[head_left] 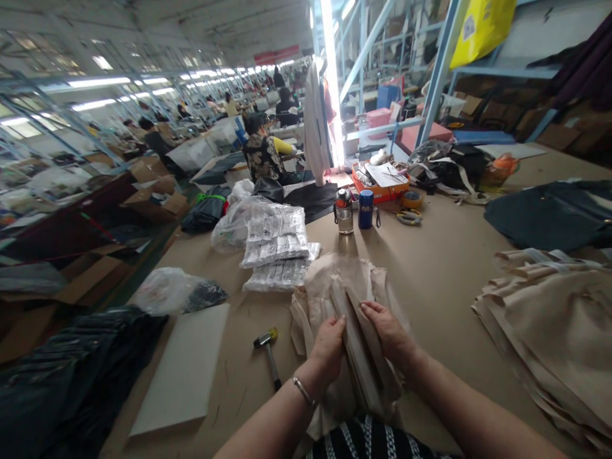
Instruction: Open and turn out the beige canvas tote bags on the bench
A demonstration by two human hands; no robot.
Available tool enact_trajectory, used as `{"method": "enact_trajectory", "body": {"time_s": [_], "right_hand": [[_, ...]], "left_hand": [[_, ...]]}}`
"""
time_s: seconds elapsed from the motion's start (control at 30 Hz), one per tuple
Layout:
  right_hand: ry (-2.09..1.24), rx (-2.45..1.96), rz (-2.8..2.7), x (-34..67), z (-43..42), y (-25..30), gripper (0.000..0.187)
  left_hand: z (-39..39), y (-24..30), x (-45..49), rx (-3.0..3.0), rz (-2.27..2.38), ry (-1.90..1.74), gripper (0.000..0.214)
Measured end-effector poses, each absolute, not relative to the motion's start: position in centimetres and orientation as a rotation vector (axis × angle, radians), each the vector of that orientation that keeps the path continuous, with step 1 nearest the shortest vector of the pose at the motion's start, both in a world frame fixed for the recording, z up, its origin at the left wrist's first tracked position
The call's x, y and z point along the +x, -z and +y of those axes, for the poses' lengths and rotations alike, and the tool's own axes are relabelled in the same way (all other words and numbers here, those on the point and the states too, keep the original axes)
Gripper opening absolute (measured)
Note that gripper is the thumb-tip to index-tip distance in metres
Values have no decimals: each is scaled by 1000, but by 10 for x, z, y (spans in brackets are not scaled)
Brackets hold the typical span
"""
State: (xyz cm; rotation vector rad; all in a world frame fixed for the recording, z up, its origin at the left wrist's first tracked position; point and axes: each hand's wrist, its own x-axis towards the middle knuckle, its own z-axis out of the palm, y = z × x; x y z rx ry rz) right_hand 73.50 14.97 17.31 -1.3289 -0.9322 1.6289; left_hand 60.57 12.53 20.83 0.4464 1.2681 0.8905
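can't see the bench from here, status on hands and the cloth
Left hand and right hand both gripping folded beige fabric bundle. Bundle lying on table. Hammer left of it, apart.

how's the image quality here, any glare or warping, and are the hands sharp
Head view: a ceiling light strip blows out white with glare near top centre; wide-angle distortion bends the shelving and table edges; left hand and right hand on the beige fabric pieces are fairly sharp, while distant workers are soft and small.
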Motion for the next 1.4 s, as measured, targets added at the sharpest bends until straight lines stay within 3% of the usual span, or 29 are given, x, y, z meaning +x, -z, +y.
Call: {"method": "enact_trajectory", "body": {"time_s": [0.17, 0.3, 0.5, 0.6, 0.73, 0.87, 1.03, 1.13, 1.27, 1.4], "right_hand": [[-1345, -1477, -1104, 787, 167, -195, 38], [-906, -1401, -1739, 775, 152, -212, 39], [-883, -1438, -1936, 730, 126, -213, 50], [-1039, -1360, -1866, 740, 132, -210, 36], [-1569, -1285, -1425, 759, 137, -206, 22], [-1919, -1021, -1090, 767, 136, -206, 42], [-1672, -1281, -1257, 807, 157, -202, 38], [-1650, -1283, -1280, 836, 166, -206, 46], [-2029, -935, -954, 833, 140, -239, 46], [-2456, -604, -601, 797, 93, -289, 53]], "left_hand": [[131, -215, 592, 395, 1272, -892, 39], [133, -221, 601, 391, 1285, -928, 39], [129, -227, 619, 414, 1187, -1001, 40], [124, -226, 617, 431, 1166, -988, 36], [121, -224, 611, 450, 1080, -976, 29], [124, -236, 611, 419, 931, -848, 32], [110, -288, 619, 385, 641, -629, 36], [100, -313, 623, 426, 532, -501, 38], [115, -303, 606, 506, 656, -487, 36], [155, -287, 566, 819, 809, -471, 21]]}}
